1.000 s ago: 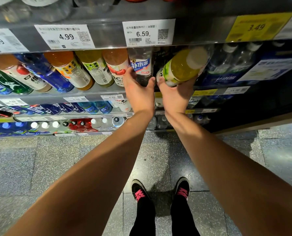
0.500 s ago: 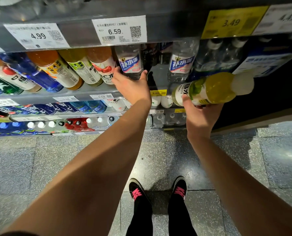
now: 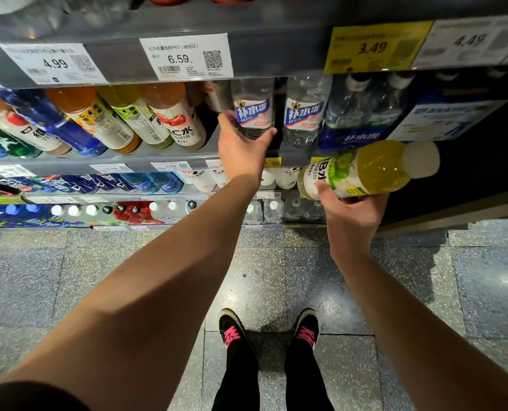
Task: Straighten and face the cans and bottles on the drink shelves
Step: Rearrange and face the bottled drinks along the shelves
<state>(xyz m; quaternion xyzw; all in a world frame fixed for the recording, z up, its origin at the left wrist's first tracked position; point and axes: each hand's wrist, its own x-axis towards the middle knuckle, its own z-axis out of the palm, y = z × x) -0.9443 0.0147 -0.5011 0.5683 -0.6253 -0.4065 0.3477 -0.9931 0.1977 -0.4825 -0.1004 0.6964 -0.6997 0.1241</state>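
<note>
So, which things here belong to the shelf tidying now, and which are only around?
In the job:
- yellow-green bottle, held by the right hand
- clear bottle, gripped by the left hand

Only around:
- price tags
- floor tiles
- shoes

Yellow-green drink bottle (image 3: 365, 170) with white cap and white-green label. Clear water bottle (image 3: 254, 109) with blue-white label. Orange juice bottle (image 3: 98, 117) beside a deep blue bottle (image 3: 54, 123). Yellow price tag (image 3: 374, 47) among white ones. Grey speckled floor (image 3: 69, 277); black shoes (image 3: 235, 330) with pink laces.
</note>
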